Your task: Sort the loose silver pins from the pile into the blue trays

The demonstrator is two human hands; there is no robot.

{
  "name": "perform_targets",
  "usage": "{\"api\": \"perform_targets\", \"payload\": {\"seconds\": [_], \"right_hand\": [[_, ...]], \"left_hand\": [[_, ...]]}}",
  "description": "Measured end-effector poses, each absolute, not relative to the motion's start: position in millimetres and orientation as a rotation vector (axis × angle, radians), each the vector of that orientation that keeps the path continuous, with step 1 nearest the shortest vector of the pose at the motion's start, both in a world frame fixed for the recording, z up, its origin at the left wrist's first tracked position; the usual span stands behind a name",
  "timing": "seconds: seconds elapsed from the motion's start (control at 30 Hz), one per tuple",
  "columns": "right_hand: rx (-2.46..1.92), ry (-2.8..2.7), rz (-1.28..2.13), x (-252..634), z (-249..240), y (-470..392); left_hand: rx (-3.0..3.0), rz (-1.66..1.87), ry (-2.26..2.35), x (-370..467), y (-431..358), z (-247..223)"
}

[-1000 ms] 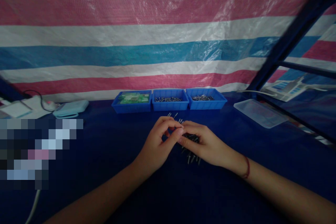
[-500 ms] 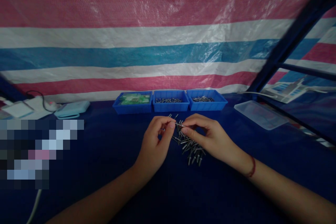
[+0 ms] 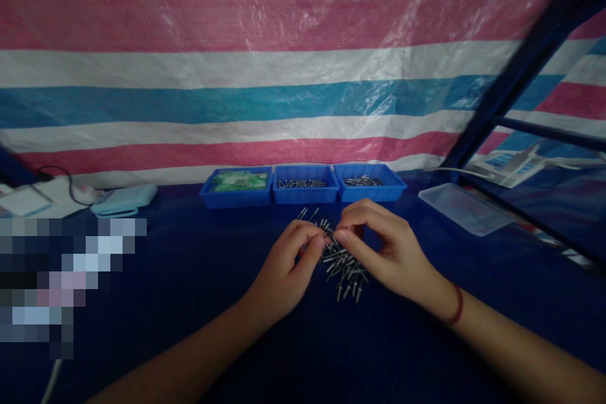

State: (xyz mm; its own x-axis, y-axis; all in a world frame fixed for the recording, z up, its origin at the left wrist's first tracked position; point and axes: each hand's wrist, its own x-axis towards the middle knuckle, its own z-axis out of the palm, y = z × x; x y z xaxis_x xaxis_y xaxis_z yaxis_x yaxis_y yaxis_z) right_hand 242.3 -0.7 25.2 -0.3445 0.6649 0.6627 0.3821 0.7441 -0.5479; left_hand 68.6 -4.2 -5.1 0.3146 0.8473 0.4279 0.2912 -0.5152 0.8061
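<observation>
My left hand (image 3: 294, 259) is closed in a pinch, thumb against forefinger. What looks like a blind rivet is at its fingertips, mostly hidden. My right hand (image 3: 386, 246), with a dark red cord on its wrist, also pinches, a short gap from the left fingertips; whatever is between its fingers cannot be made out. Below and between both hands lies a loose pile of silvery blind rivets (image 3: 348, 268), pointing in mixed directions and partly covered by the fingers. A few more rivets (image 3: 307, 214) stick out beyond the left fingers.
Behind the hands stand three blue bins: one with green-and-clear packets (image 3: 239, 180), the middle bin (image 3: 307, 196) and right bin (image 3: 372, 192) holding small metal pieces. A clear plastic lid (image 3: 466, 208) lies right. At left are a light blue case (image 3: 124, 201) and a white cable (image 3: 52, 379).
Half a second ago a thin rivet showed between both pinches. Both hands are now slightly lower, the right one a little further right, and the rivet is barely visible. The view shifted slightly.
</observation>
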Motion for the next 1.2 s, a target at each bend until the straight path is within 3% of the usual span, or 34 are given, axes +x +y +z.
{"api": "perform_targets", "payload": {"seconds": [0.13,0.23,0.37,0.53,0.83,1.2], "right_hand": [[-0.782,-2.063,0.188,251,32,10],[-0.964,-1.819,-0.134,267,33,32],[-1.263,-1.641,-0.443,304,20,71],[-1.437,-1.697,-0.517,326,2,89],[-1.231,-1.938,-0.069,277,11,46],[-0.824,-2.083,0.683,245,16,11]], "left_hand": [[1.956,1.218,1.090,67,-2,-3],[2.035,1.185,1.178,61,3,-4],[2.476,0.902,1.158,52,13,-8],[2.709,0.637,1.076,46,20,-11],[2.690,0.620,1.069,47,21,-12],[2.296,1.004,1.075,57,13,-8]]}}
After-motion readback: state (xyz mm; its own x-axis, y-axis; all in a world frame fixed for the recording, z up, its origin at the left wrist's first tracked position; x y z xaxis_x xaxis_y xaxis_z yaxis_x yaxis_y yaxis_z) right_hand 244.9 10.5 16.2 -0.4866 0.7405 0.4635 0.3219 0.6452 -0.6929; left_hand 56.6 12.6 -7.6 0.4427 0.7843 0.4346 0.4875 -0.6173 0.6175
